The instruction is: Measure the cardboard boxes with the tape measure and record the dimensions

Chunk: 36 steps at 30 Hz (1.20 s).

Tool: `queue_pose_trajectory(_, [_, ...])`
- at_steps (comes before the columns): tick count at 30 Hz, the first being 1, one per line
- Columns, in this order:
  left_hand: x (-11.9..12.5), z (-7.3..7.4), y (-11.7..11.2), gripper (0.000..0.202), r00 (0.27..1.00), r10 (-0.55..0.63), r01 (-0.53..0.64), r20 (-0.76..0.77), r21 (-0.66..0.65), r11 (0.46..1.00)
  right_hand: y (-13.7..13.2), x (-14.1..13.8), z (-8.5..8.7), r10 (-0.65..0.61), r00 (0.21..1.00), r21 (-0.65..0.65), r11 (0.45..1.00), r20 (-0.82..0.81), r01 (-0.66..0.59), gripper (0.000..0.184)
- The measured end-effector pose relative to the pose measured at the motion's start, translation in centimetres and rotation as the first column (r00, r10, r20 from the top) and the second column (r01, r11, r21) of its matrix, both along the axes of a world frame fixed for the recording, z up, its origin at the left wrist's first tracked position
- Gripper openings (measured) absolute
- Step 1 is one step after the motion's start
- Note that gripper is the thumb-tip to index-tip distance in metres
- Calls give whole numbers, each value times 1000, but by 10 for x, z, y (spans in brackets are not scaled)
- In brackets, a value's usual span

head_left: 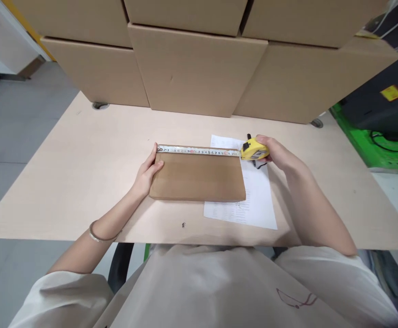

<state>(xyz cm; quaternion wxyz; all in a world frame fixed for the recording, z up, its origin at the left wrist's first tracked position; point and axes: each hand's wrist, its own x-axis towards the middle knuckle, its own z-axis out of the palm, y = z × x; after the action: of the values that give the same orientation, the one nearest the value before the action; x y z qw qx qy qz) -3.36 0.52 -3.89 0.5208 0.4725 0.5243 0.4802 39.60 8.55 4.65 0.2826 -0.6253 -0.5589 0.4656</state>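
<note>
A small brown cardboard box (199,177) lies flat on the counter (65,182), long side toward the person, its right part covering some of a printed paper sheet (258,196). Along the far edge of its top runs the extended metal tape blade (199,151), marked with black and red figures, from the left end to the right end. The yellow tape measure case (254,149) sits just beyond the right end, above the sheet.

The left hand (145,175) has its grip clamped on the box's left end, thumb on the top face, with a fingertip at the blade's end. The right hand (276,154) has its grip closed around the tape measure case. A black object (249,136), mostly hidden, shows behind the case; what it is cannot be told.

A bangle (99,234) circles the left forearm, and the person wears a pale shirt (202,287). A small dark mark (183,225) is on the counter near its front edge. Along the back stand large stacked cardboard cartons (199,68), between two cable grommets (100,105). At far right, dark equipment (373,102) bears a yellow label (392,93), near a green surface (347,139).
</note>
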Motion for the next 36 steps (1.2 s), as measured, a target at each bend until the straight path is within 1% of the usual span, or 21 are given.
queue_pose_trajectory(4, [2,6,-2,126,1000,13,-14,-9,-37,999,0,-3,-6,-20,999,-13,1000,-47,20,39])
queue_pose_trajectory(8, [5,12,-2,131,998,53,-54,-29,-40,998,3,-9,-7,21,996,-6,1000,-90,-21,42])
queue_pose_trajectory(11, [4,11,-1,129,998,58,-59,-21,-34,998,4,-15,-3,62,993,29,998,-96,-60,40])
queue_pose_trajectory(14, [2,7,0,128,999,39,-39,-6,-30,999,4,-17,1,88,994,33,996,-70,-86,40])
queue_pose_trajectory(17, [0,6,1,125,1000,20,-20,-7,-26,999,3,-15,3,85,995,27,996,-58,-84,40])
queue_pose_trajectory(22, [1,8,0,129,1000,18,-17,16,-56,998,1,-13,2,92,995,27,996,-50,-91,35])
queue_pose_trajectory(24, [1,8,0,127,1000,9,-9,10,-48,999,1,-15,3,95,994,33,995,-47,-94,35])
queue_pose_trajectory(26, [1,8,1,124,1000,-4,4,-7,-33,999,1,-15,7,82,996,33,996,-39,-81,33])
queue_pose_trajectory(28, [1,5,1,124,1000,-12,12,-14,-27,1000,1,-15,14,57,998,14,998,-6,-57,31])
queue_pose_trajectory(30, [0,2,3,129,1000,-5,5,0,-33,999,-1,-16,24,26,999,4,1000,34,-26,29])
queue_pose_trajectory(32, [-1,-2,4,133,1000,7,-6,20,-44,999,-3,-20,35,3,999,38,999,42,-5,31])
queue_pose_trajectory(34, [-2,-6,6,135,1000,5,-4,27,-49,999,-5,-33,44,48,999,102,994,14,-49,37])
queue_pose_trajectory(36, [-2,-9,7,138,1000,-6,7,22,-44,999,-6,-54,49,158,987,143,978,-23,-153,46])
